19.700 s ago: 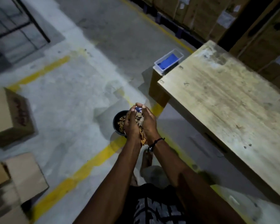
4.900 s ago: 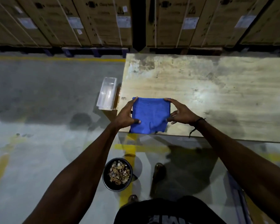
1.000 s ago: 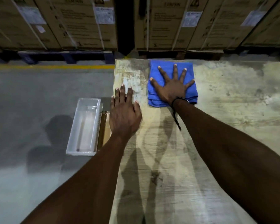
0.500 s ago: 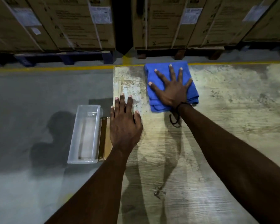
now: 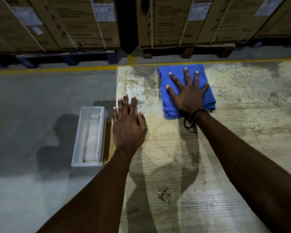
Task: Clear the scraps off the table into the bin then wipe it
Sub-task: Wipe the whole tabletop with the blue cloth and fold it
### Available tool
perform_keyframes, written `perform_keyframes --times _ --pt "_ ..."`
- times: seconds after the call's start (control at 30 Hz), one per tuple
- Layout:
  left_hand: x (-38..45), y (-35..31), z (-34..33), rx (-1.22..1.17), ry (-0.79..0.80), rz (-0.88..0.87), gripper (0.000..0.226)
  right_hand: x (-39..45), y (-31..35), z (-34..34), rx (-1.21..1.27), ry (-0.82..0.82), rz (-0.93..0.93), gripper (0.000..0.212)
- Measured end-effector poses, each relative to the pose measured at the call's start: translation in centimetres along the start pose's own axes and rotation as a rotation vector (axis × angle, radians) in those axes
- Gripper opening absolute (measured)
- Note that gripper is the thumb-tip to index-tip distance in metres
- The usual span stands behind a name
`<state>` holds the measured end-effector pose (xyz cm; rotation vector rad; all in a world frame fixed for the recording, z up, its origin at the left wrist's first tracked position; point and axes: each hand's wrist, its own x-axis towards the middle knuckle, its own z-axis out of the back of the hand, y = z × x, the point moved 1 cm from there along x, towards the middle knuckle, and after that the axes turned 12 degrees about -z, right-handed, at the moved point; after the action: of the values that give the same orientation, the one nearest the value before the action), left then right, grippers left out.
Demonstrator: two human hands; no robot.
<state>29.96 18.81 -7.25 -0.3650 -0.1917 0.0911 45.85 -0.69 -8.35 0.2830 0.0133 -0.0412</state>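
Now I'm pressing my right hand (image 5: 189, 96), fingers spread wide, on the blue cloth (image 5: 207, 91) near the table's (image 5: 242, 132) far edge; left hand (image 5: 128, 126) is lying flat, holding nothing, at the left edge

1. We see a worn, pale wooden table (image 5: 225, 157), its top blotched with grey stains and streaked with grain.
2. A folded blue cloth (image 5: 207, 98) lies flat on it near the far edge.
3. The right hand (image 5: 190, 96) presses on the cloth, palm down, fingers spread.
4. The left hand (image 5: 128, 126) lies flat on the bare wood at the table's left edge, well apart from the cloth.
5. A dark smudge (image 5: 164, 195) marks the nearer part.
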Motion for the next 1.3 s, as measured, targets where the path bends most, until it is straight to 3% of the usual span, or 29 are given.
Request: perform_keyframes --times 0.13,0.33,0.47,0.63,0.83,0.97,1.1,1.3 --pt "0.0 0.1 -0.1 0.009 -0.009 0.001 0.064 2.1 1.7 -0.4 0.017 0.047 -0.106 0.064" --pt "0.0 0.1 -0.2 0.009 -0.023 -0.009 0.063 -7.4 1.6 -1.6 -0.07 -0.013 0.173 0.065" --pt "-0.1 0.1 -0.2 0.004 -0.01 -0.01 0.063 -6.0 -2.0 -0.1 -0.042 -0.006 0.033 0.064" --pt "-0.1 0.1 -0.3 -0.008 -0.02 -0.013 0.063 -2.6 1.3 -0.5 0.013 0.028 -0.106 0.068" --pt "-0.1 0.1 -0.1 -0.032 -0.033 -0.005 0.062 -11.2 1.2 -1.6 -0.061 -0.024 0.131 0.065" --pt "-0.1 0.1 0.0 -0.037 -0.035 -0.007 0.063 -8.8 -1.5 -0.1 -0.04 -0.025 0.008 0.065" --pt "-0.1 0.2 -0.1 -0.051 -0.039 -0.008 0.061 -4.4 0.2 -0.1 0.039 0.003 -0.11 0.068" --pt "0.0 0.5 -0.3 -0.068 -0.039 -0.013 0.059 -10.7 2.3 -1.8 -0.095 -0.017 0.16 0.068"
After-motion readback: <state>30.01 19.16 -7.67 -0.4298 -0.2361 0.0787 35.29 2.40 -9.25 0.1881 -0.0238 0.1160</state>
